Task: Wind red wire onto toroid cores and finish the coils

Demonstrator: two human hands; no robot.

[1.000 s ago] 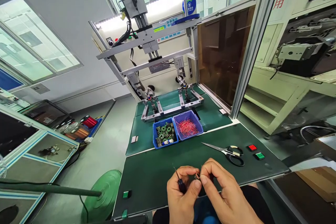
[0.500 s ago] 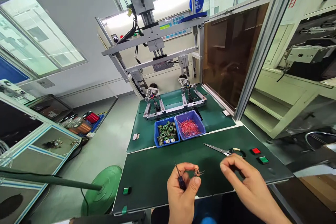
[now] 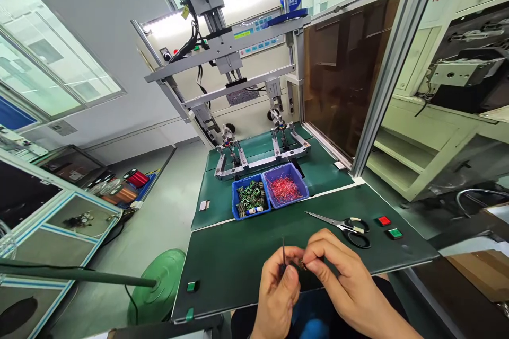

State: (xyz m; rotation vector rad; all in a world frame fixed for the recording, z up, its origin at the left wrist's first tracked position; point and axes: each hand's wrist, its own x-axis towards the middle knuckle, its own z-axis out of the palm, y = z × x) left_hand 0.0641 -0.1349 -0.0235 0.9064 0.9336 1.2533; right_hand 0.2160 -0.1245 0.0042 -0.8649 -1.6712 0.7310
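My left hand (image 3: 276, 286) is closed, with a small screwdriver (image 3: 283, 249) held in it, its thin shaft pointing up and its dark handle mostly covered by the fingers. Between the two hands is a small copper-wound ring coil (image 3: 301, 264), largely hidden by fingertips. My right hand (image 3: 338, 273) pinches at the coil's right side with thumb and forefinger; whether it grips the ring or its wire ends is not clear. Beyond the right hand, scissors (image 3: 345, 225) with dark handles lie on the green mat.
A blue bin (image 3: 234, 206) holds green-black ring cores and coils; a purple-blue bin (image 3: 305, 190) beside it holds red wire pieces. Behind them stands a winding machine with a metal frame (image 3: 266, 163). Red (image 3: 384, 221) and green buttons (image 3: 395, 233) sit at right, another green button (image 3: 192, 286) at left.
My right hand has moved left to meet the coil at my left hand, uncovering the scissors' handles. The screwdriver's shaft now stands more upright. The view has shifted slightly.
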